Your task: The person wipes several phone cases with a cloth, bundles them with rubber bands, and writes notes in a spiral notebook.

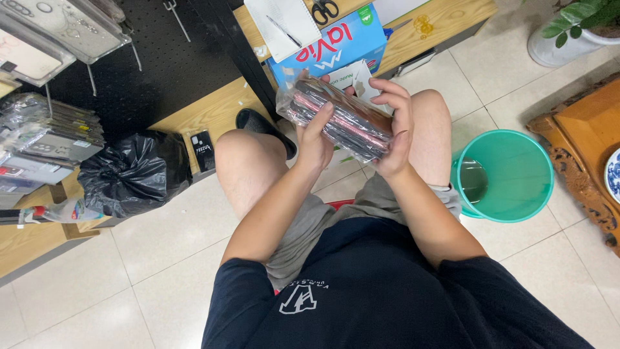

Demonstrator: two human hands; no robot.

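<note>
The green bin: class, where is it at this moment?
In the head view the green bin stands on the tiled floor at the person's right, beside the right knee, with a carved wooden stand on its far side.

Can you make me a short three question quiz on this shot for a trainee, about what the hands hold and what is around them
1. True or false: both hands grip the clear plastic bundle of dark flat items.
2. Which thing stands on the floor by the person's right knee? A) teal bucket B) black rubbish bag C) potted plant
3. What lies on the blue carton beyond the bundle?

Key
1. True: the left hand and the right hand clasp it from either side, above the knees.
2. A.
3. A white notepad with a pen on it.
</note>
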